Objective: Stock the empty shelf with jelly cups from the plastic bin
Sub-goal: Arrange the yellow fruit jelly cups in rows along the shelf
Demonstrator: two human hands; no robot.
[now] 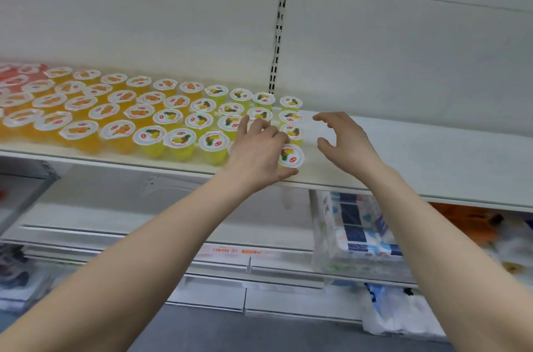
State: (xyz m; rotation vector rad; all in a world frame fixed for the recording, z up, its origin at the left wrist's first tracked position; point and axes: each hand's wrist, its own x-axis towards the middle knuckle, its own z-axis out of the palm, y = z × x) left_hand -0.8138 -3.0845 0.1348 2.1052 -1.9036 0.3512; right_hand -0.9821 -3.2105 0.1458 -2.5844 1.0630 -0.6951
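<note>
A white shelf [403, 161] carries rows of jelly cups: red ones [17, 77] at the far left, orange ones [80, 132] in the middle, yellow pineapple ones [178, 139] to the right. My left hand [259, 147] lies over the rightmost yellow cups, its fingers and thumb curled round the front cup [292, 156] near the shelf edge. My right hand [346, 141] hovers just right of that column, fingers spread and loosely bent, holding nothing. The plastic bin is not in view.
The shelf's right half is bare white board. A slotted upright [278, 34] runs up the back wall. Below, a plastic-wrapped pack [357, 230] stands on a lower shelf, with orange packaging [473, 224] to its right and a white bag [398, 314] near the floor.
</note>
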